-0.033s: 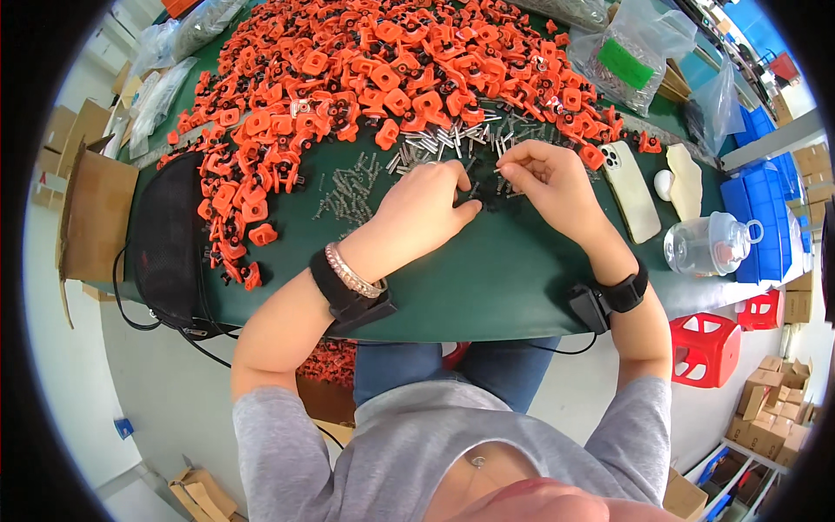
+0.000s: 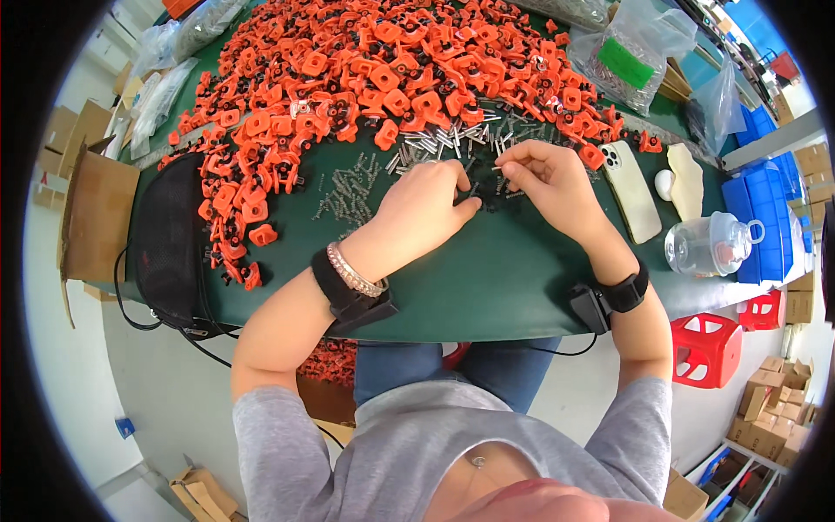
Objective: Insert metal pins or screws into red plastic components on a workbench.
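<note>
Head view, right hand: one bare right hand (image 2: 552,187), upper middle of the frame, thumb and fingertips pinched on a thin silver metal piece (image 2: 498,168), its end poking out leftward, likely gripped this way for fine control.
Left hand: one bare left hand (image 2: 422,200), nearer centre, thumb and forefinger parted; whether its hidden fingers grip anything, I cannot tell.
Loose metal: shiny silver cylindrical pins (image 2: 448,139) and dull grey thin screws (image 2: 350,190), too tangled to count, presumably kept within reach.
Orange heap: black-centred orange plastic parts (image 2: 383,65), upper frame, uncountable.
Right side: one pale-backed phone (image 2: 631,193), one clear plastic bottle (image 2: 709,245).
</note>
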`<state>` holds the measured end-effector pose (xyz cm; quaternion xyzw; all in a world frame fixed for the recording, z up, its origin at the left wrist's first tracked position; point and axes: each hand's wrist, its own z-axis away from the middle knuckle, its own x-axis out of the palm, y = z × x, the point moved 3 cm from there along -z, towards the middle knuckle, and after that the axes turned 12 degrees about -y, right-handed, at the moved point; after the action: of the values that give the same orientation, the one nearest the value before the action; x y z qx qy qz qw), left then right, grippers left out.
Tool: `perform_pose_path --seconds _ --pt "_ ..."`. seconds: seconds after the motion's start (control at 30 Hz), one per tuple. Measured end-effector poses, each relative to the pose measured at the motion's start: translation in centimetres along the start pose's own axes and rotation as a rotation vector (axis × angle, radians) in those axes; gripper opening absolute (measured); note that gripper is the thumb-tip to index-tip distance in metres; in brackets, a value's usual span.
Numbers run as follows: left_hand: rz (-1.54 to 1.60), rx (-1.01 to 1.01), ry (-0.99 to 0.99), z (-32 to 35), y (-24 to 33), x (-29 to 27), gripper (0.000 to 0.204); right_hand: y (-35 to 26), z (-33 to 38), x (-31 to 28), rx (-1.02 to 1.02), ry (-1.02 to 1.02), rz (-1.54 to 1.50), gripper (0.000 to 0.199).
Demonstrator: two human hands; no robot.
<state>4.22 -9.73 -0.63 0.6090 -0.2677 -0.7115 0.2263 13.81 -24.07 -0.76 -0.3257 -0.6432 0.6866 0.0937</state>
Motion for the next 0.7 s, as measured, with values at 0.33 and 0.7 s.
perform_pose_path --seconds 0.33,0.7 --pt "0.196 -0.038 0.125 0.3 0.3 -1.1 0.011 -1.1 0.8 0.3 0.019 -0.047 -0.169 0.012" --pt "0.774 -0.074 0.033 2.1 0.6 -2.6 0.007 -3.3 2.2 1.0 -0.077 0.047 -0.215 0.013"
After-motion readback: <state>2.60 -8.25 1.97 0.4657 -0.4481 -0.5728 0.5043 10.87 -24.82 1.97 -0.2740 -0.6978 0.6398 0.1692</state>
